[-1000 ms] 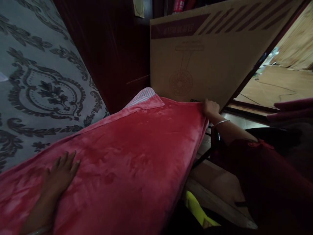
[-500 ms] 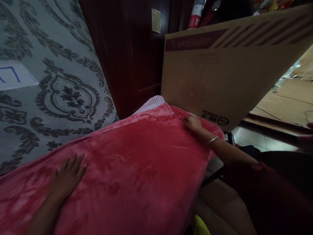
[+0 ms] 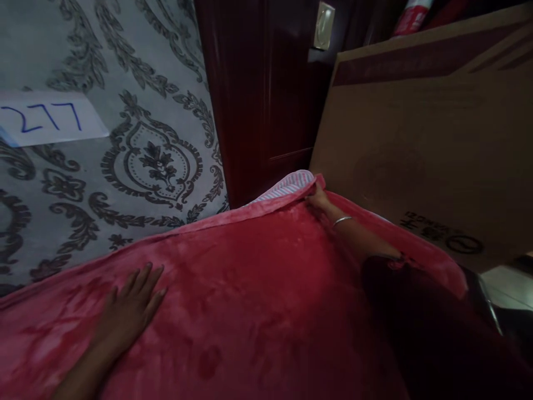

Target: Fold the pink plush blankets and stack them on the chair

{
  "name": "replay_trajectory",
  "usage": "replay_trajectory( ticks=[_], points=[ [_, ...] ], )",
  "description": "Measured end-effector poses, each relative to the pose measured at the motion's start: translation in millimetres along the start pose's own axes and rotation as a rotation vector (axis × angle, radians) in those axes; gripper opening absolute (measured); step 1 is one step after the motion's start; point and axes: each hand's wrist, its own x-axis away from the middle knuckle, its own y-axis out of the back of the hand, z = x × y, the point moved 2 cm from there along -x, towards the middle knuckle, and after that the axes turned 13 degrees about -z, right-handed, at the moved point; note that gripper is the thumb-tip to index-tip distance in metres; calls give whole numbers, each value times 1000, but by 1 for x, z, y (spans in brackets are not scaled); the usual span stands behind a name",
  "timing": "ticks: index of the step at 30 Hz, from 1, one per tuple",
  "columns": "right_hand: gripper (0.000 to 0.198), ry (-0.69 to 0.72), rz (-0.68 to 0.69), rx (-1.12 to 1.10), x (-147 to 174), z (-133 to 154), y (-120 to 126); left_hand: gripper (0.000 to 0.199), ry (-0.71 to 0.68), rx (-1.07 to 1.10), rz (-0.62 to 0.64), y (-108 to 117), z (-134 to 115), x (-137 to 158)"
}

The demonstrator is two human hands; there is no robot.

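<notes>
Head camera: what fills the near part of the scene?

A broad sheet of red plush fabric [image 3: 245, 289], spread from the near left to the far right.

Which way does it point?

Its long axis runs slantwise, the left edge close along the grey wallpaper with dark leaf medallions [image 3: 158, 164]. The far end points at the corner between the glossy dark-red wooden panel [image 3: 245, 100] and the large brown cardboard box [image 3: 375, 122]. At that end the edge is folded, and a pale striped lining [image 3: 287, 188] shows. Another corner, rounded, lies to the right, near the box.

And the hands?

The left hand [image 3: 131, 308] rests palm down on the fabric at the near left, fingers spread wide. The right hand [image 3: 317, 199] is at the far end, narrowed, pinching the folded edge just beside the striped lining. A thin silver bangle [image 3: 342, 220] circles that wrist.

Anything farther left?

A white paper label with a blue handwritten 277 [image 3: 54, 118], over the wallpaper; whether stuck on it I cannot tell
</notes>
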Motion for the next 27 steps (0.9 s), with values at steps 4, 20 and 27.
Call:
replay_trajectory(
  ticks=[4,20,27],
  points=[
    [86,-81,-9,-307,-37,25,-27,71,8,-4,38,-1,1,3],
    [48,395,22,270,-1,34,-84,65,-39,28,-66,0,2,10],
    [67,383,-55,154,-18,41,-105,65,-39,-16,-38,3,-2,11]
  ],
)
